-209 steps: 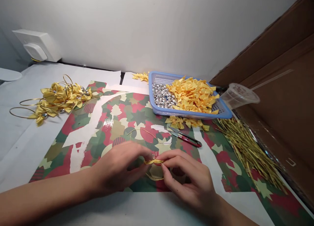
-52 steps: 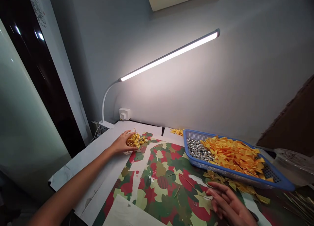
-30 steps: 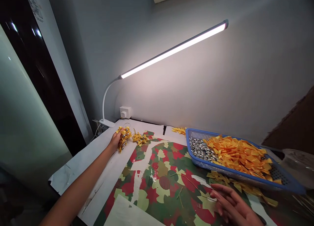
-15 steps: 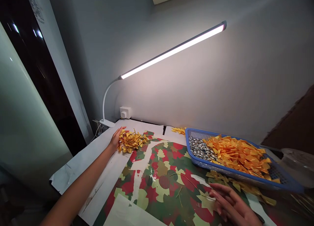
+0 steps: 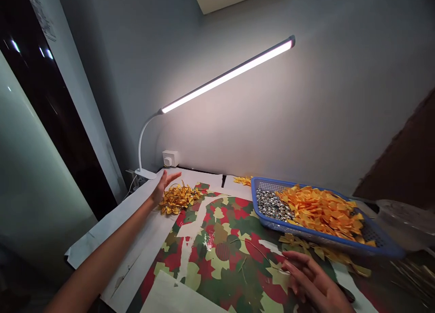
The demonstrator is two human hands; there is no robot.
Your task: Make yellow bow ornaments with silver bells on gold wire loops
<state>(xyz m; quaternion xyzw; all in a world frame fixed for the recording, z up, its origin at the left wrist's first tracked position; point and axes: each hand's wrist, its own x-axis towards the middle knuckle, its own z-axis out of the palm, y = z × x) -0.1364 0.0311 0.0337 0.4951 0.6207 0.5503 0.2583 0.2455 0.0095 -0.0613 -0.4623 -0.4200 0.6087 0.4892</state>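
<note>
My left hand (image 5: 163,187) is raised and open, just left of a loose heap of gold ribbon bows with silver bells and wire loops (image 5: 178,198), and it holds nothing. My right hand (image 5: 314,279) sits low at the right over the camouflage-patterned sheet (image 5: 217,254), fingers lightly curled and empty. A thin gold wire (image 5: 253,247) lies on the sheet just beyond those fingers. Partly hidden by the right hand is a dark tool handle (image 5: 346,294).
A blue plastic basket (image 5: 326,241) holds silver bells (image 5: 272,205) and yellow bows (image 5: 316,208). Loose bows (image 5: 299,241) lie along its front, more (image 5: 243,180) behind it. A clear cup (image 5: 404,222) stands right; a clamp lamp (image 5: 227,75) rises behind.
The bow bunch held in my left hand has been set down and spread into a heap. My left hand has lifted off it and opened. The right hand has barely moved.
</note>
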